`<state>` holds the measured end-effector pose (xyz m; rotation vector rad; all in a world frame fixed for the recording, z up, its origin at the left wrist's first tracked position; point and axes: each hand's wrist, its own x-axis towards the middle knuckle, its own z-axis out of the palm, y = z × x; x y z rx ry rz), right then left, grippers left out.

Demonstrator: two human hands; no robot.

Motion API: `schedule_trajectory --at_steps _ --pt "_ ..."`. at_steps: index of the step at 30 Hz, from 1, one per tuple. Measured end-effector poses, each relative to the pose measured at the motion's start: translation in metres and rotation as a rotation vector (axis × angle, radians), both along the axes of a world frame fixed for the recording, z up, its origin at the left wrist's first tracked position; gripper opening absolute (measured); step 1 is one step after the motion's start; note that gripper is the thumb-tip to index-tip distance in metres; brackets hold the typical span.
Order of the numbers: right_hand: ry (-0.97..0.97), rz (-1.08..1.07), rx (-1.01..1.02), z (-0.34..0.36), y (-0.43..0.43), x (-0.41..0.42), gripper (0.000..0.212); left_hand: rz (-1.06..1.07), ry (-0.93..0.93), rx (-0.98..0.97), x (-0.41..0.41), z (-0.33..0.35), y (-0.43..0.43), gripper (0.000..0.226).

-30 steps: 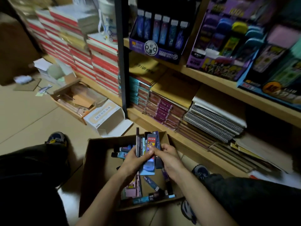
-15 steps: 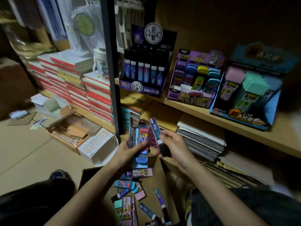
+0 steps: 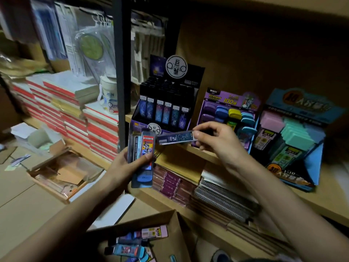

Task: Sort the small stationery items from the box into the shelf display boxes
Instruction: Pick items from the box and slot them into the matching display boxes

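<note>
Raised and turned sideways since the earlier frame, the slim blue case (image 3: 175, 138) is pinched by the right hand (image 3: 217, 144) just before the matching dark display box (image 3: 166, 110) — insertion appears near; remaining packs (image 3: 142, 157) are gripped by the left hand (image 3: 122, 167).

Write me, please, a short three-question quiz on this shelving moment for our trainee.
1. True or false: the right hand pinches one slim dark-blue pack.
2. Which shelf box holds more like it? A the black display box; B the purple one; C the blue one.
3. How many packs does the left hand grip: one or several?
Key: 1 true; 2 A; 3 several.
</note>
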<state>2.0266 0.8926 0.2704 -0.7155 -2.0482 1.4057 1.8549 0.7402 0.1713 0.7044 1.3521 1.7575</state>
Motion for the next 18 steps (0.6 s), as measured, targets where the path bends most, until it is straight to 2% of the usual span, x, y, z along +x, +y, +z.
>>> schedule_trajectory --at_steps 5,8,12,18 --pt "-0.037 0.021 0.103 0.043 0.025 -0.041 0.013 0.089 -0.022 0.059 -0.025 0.006 0.000 0.060" --pt "0.025 0.001 0.143 0.061 0.025 -0.083 0.002 0.132 -0.008 0.098 -0.039 0.013 -0.007 0.061" --pt "0.022 -0.041 0.299 0.064 0.021 -0.136 0.014 0.182 0.012 0.112 -0.056 0.016 -0.018 0.037" --pt "-0.069 -0.068 0.566 0.045 0.013 -0.174 0.009 0.224 -0.006 0.133 -0.065 0.018 -0.028 0.038"
